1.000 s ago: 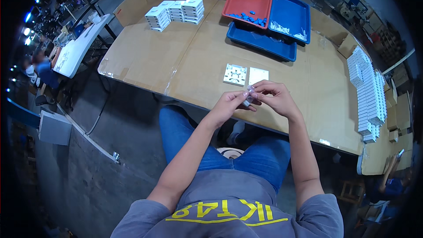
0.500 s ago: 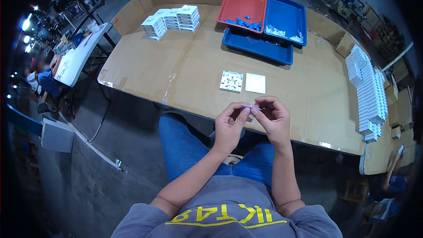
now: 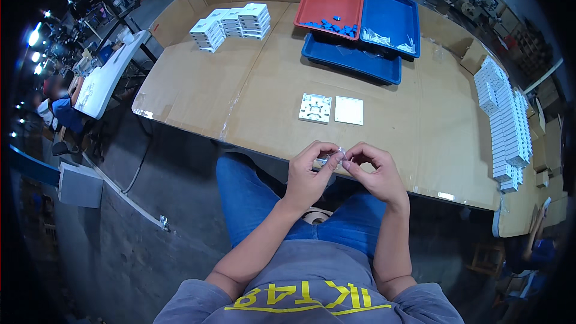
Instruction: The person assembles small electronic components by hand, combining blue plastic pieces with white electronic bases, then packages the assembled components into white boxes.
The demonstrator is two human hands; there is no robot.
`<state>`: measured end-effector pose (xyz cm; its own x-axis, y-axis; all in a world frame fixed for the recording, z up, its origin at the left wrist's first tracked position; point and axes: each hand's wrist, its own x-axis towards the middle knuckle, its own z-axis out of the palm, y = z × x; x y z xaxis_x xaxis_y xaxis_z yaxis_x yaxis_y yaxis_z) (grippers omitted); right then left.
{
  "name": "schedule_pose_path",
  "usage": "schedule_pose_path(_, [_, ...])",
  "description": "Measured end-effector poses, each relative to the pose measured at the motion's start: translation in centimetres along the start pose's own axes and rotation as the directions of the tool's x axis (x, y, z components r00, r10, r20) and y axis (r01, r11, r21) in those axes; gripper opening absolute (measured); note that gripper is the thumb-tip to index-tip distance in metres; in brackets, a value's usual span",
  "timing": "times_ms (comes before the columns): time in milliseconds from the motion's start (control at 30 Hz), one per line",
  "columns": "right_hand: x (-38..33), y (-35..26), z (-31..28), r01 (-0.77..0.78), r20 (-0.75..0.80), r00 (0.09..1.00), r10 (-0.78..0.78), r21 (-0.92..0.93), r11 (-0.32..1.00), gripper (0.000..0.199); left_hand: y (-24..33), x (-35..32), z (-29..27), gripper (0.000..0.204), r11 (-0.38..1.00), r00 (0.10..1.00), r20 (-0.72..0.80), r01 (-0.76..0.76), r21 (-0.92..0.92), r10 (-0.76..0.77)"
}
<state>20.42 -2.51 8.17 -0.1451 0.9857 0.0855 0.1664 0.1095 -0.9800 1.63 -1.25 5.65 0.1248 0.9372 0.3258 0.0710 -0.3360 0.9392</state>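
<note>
A small see-through plastic packet (image 3: 340, 152) is pinched between my two hands above the near edge of the table; its contents are too small to make out. My left hand (image 3: 309, 174) has thumb and fingers closed on its left side. At its right side, the fingertips of my right hand (image 3: 379, 173) grip it too. Just beyond my hands lie two white square parts side by side. The left one is an open plate (image 3: 315, 108) with dark-looking recesses, and the right one is a plain flat cover (image 3: 349, 111).
Stacked white square units (image 3: 254, 21) stand at the far left of the cardboard-covered table (image 3: 264, 102). A red tray (image 3: 330, 3) holds blue pieces; a blue tray (image 3: 391, 15) holds white pieces. Another blue tray (image 3: 351, 63) sits nearer. White stacks (image 3: 507, 126) line the right side.
My hands have shifted slightly down and turned the packet, and my right hand has drawn a little to the right. The two white square parts lie as before.
</note>
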Motion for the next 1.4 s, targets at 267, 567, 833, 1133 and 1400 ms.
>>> schedule_pose_path(267, [1.3,0.1,-1.6,0.011,0.071,0.997,-0.01,-0.007,1.0,0.014,-0.2,0.4,0.1,0.017,1.0,0.998,0.07,-0.004,-0.006,0.005])
schedule_pose_path(567, [0.8,2.0,0.7,0.146,-0.202,0.976,-0.079,0.342,0.928,0.015,-0.5,-0.7,0.8,0.02,0.956,0.988,0.044,0.155,-0.25,-0.148])
schedule_pose_path(833, [-0.1,2.2,3.5,0.021,-0.164,0.985,0.047,0.393,0.919,0.022,-0.4,-0.6,1.1,0.021,0.896,0.975,-0.131,0.107,-0.432,-0.179])
schedule_pose_path(1133, [0.0,1.7,3.0,0.069,-0.131,0.991,-0.039,0.229,0.971,0.012,-0.9,-0.5,0.6,0.02,0.953,0.973,-0.123,0.157,-0.258,-0.194])
schedule_pose_path(1400, [0.3,3.2,-0.1,-0.065,-0.056,0.995,0.077,0.195,0.979,0.009,-0.9,-0.4,0.3,0.018,0.992,0.995,-0.033,0.087,-0.087,-0.09])
